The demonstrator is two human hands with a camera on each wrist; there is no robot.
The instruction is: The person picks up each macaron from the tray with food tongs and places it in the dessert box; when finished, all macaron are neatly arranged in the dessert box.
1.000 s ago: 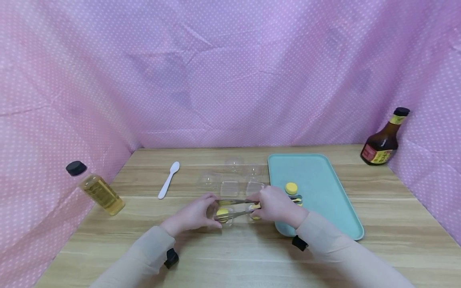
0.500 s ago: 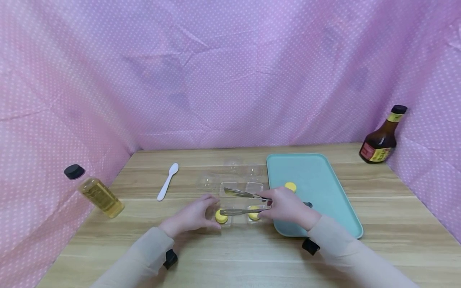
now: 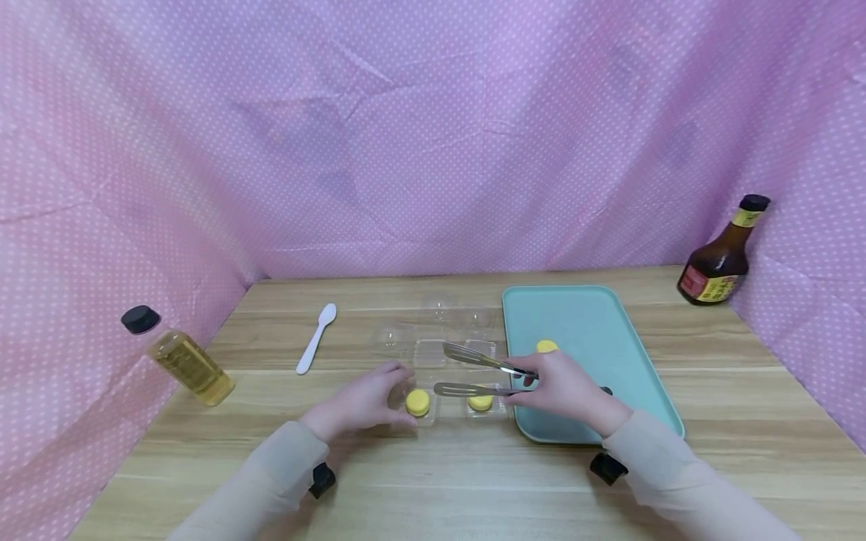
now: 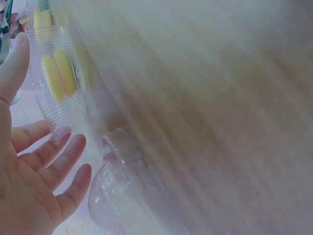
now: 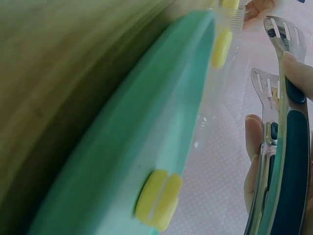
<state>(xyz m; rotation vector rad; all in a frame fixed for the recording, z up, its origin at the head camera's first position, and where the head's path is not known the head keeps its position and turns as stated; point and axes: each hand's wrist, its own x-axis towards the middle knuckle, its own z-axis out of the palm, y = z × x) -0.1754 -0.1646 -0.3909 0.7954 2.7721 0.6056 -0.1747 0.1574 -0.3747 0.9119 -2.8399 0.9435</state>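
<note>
In the head view, my left hand spans the near-left corner of a clear plastic box, thumb and fingers apart. The left wrist view has its relaxed fingers at the box's ridged end. A yellow macaron lies in the corner compartment, and another macaron in the near-right one. My right hand holds metal tongs above the box and the tray's left edge, their arms spread with nothing between the tips. A third macaron lies on the green tray, partly behind my right hand in the head view.
The box's clear domed lid lies folded back behind it. A white spoon is on the table to the left. An oil bottle with a black cap stands far left, a dark sauce bottle at the back right.
My right hand has drawn the tongs right, away from the left macaron, and their arms have spread wider. That macaron stays in its compartment. My left hand has hardly moved.
</note>
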